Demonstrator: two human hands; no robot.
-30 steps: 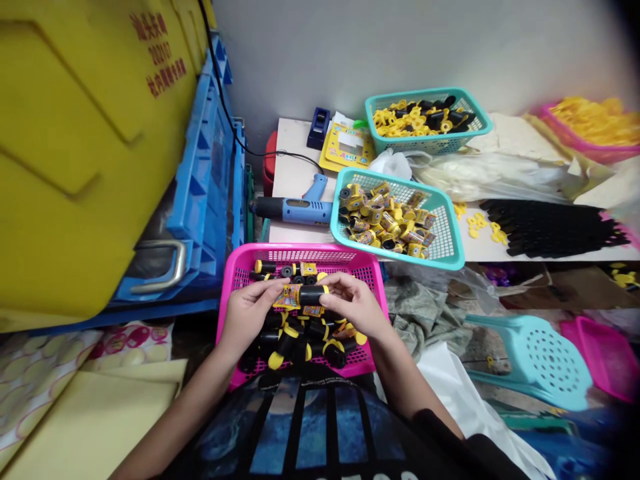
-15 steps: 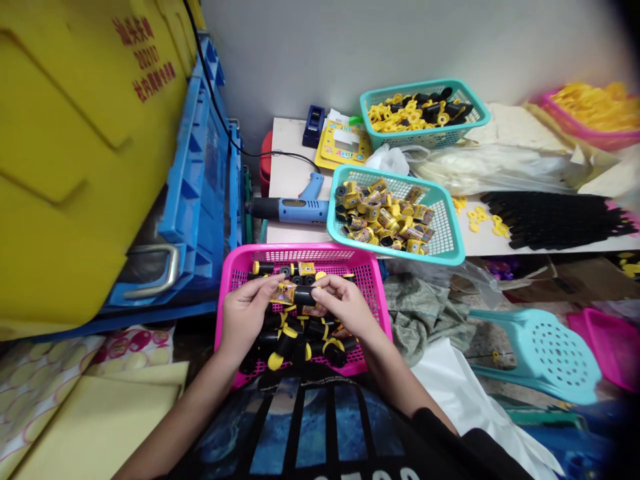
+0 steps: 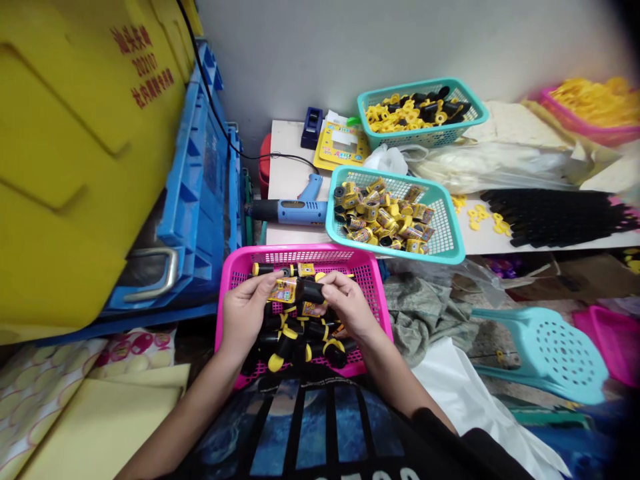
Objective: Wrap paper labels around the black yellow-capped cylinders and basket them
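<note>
Far out to the left of the hands, a big yellow panel [image 3: 60,167] looms, with a blue crate [image 3: 200,173] standing between it and the work. Now the left hand [image 3: 245,313], thumb and fingertips pinched close together, gripping the left end of a printed yellow sleeve [image 3: 283,290]! Directly below both hands sits a pink basket [image 3: 223,300], loaded with black-and-yellow pieces [image 3: 287,343]. Beyond the hands, a blue heat gun [image 3: 303,212] lies on the surface [image 3: 293,140]. Between the hands, the sleeve meets a black tube [image 3: 310,291]; whether one goes inside the other, I cannot tell. And here's the right hand [image 3: 353,307], thumb and fingers closed on the tube's right end! Ahead and right of it, a teal basket [image 3: 395,253] brims with printed yellow pieces; farther back, a second teal basket [image 3: 425,137] carries yellow and black parts. Well right of the hands, a bundle of black strips [image 3: 555,217] lies on the surface, and lower down there's a light-blue stool [image 3: 565,357].
</note>
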